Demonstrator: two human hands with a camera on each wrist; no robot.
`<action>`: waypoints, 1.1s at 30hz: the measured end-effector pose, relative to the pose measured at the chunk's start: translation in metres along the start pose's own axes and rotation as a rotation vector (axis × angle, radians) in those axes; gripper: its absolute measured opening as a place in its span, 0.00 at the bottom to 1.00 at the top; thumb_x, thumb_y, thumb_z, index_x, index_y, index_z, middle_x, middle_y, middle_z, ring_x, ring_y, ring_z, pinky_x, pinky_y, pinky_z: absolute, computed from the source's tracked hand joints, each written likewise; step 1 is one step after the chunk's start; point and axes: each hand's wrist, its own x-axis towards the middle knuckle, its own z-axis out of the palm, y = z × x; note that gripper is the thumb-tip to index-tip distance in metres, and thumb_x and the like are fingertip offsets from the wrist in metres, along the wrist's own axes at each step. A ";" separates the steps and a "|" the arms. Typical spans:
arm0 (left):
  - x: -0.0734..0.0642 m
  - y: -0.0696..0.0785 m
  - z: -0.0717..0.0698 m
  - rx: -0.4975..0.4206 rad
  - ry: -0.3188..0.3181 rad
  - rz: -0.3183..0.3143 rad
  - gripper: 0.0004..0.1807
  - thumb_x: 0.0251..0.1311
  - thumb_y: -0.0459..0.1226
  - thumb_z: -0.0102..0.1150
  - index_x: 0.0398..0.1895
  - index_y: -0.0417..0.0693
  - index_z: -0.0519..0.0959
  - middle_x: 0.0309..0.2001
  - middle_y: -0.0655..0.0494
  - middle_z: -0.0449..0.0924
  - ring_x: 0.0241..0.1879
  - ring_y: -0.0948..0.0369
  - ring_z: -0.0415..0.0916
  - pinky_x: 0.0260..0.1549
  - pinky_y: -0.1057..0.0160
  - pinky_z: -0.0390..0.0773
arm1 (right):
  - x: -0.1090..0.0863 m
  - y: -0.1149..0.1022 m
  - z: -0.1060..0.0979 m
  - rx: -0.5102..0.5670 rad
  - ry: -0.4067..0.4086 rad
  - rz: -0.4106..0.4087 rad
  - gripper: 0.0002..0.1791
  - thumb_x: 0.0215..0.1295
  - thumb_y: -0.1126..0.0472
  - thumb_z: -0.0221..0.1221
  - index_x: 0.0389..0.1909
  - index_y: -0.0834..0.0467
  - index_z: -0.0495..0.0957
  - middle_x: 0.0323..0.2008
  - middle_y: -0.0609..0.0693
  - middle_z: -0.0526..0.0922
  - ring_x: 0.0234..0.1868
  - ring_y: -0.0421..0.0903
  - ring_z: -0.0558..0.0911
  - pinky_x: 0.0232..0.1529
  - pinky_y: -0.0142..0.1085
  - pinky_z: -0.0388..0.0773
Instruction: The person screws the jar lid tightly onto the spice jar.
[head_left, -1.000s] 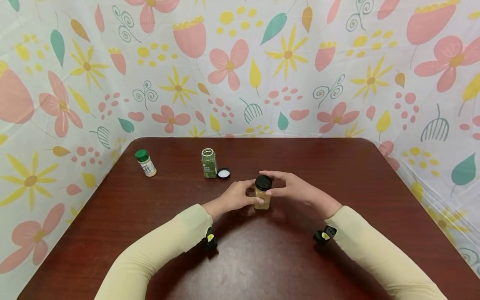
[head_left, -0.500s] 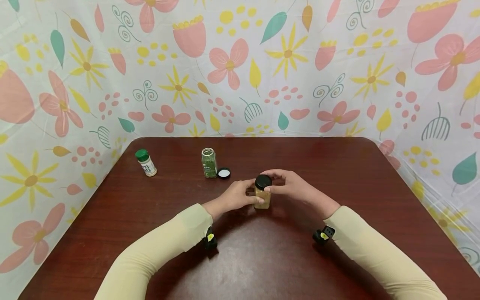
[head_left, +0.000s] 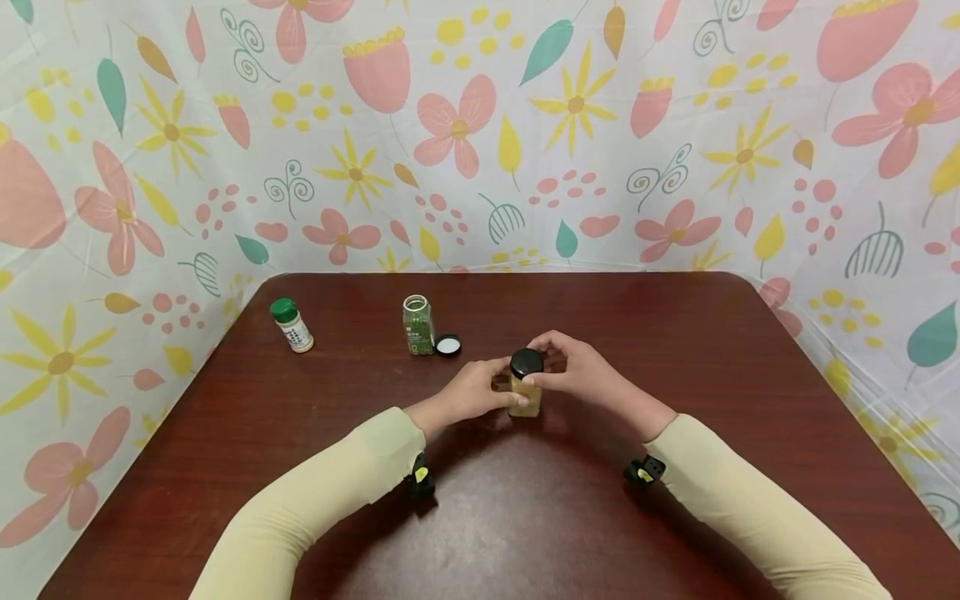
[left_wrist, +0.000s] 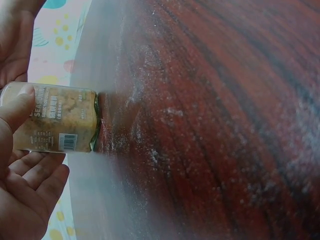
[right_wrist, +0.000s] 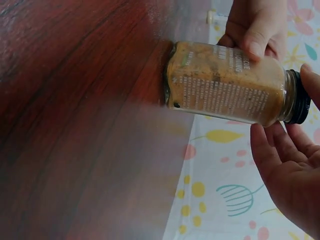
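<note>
A square glass seasoning jar (head_left: pixel 531 402) of yellow-brown powder stands upright on the table, its black screw lid (head_left: pixel 527 362) on top. My left hand (head_left: pixel 474 390) grips the jar's body from the left, with the thumb (right_wrist: pixel 257 47) across its printed side. At the lid my right hand (head_left: pixel 588 371) holds on, its thumb at the near side and its fingers around the far right side. In the right wrist view a little of the glass neck (right_wrist: pixel 288 95) shows below the lid. White print and a barcode label (left_wrist: pixel 68 142) mark the jar in the left wrist view.
Behind the left hand stands an uncapped jar of green dried herbs (head_left: pixel 417 329), and a black lid with a white inside (head_left: pixel 448 346) lies beside it. Further left is a shaker with a green cap (head_left: pixel 291 327). A flowered cloth (head_left: pixel 480 167) hangs behind the dark wooden table (head_left: pixel 637 317).
My right thumb has moved leftward along the lid's near side, and the fingers have drawn in closer around it. The left hand and the jar have stayed in place.
</note>
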 end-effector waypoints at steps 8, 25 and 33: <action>0.001 0.001 -0.001 -0.005 -0.001 -0.011 0.33 0.65 0.44 0.69 0.70 0.42 0.73 0.58 0.46 0.85 0.56 0.53 0.84 0.50 0.61 0.84 | 0.000 -0.002 -0.001 -0.030 0.013 0.006 0.25 0.61 0.61 0.72 0.55 0.64 0.73 0.48 0.61 0.83 0.49 0.56 0.86 0.53 0.51 0.85; 0.000 0.000 -0.001 -0.013 -0.015 -0.013 0.33 0.65 0.45 0.69 0.71 0.44 0.73 0.59 0.47 0.85 0.60 0.53 0.83 0.55 0.56 0.83 | 0.013 -0.002 -0.029 -0.003 -0.320 -0.034 0.31 0.69 0.62 0.65 0.71 0.62 0.69 0.63 0.62 0.79 0.62 0.60 0.79 0.61 0.55 0.80; -0.001 0.001 -0.001 -0.030 -0.014 -0.020 0.33 0.65 0.45 0.70 0.70 0.44 0.73 0.60 0.47 0.85 0.60 0.53 0.83 0.56 0.56 0.83 | 0.012 -0.004 -0.023 -0.008 -0.262 -0.044 0.25 0.70 0.64 0.64 0.65 0.64 0.73 0.55 0.61 0.82 0.57 0.57 0.82 0.61 0.56 0.80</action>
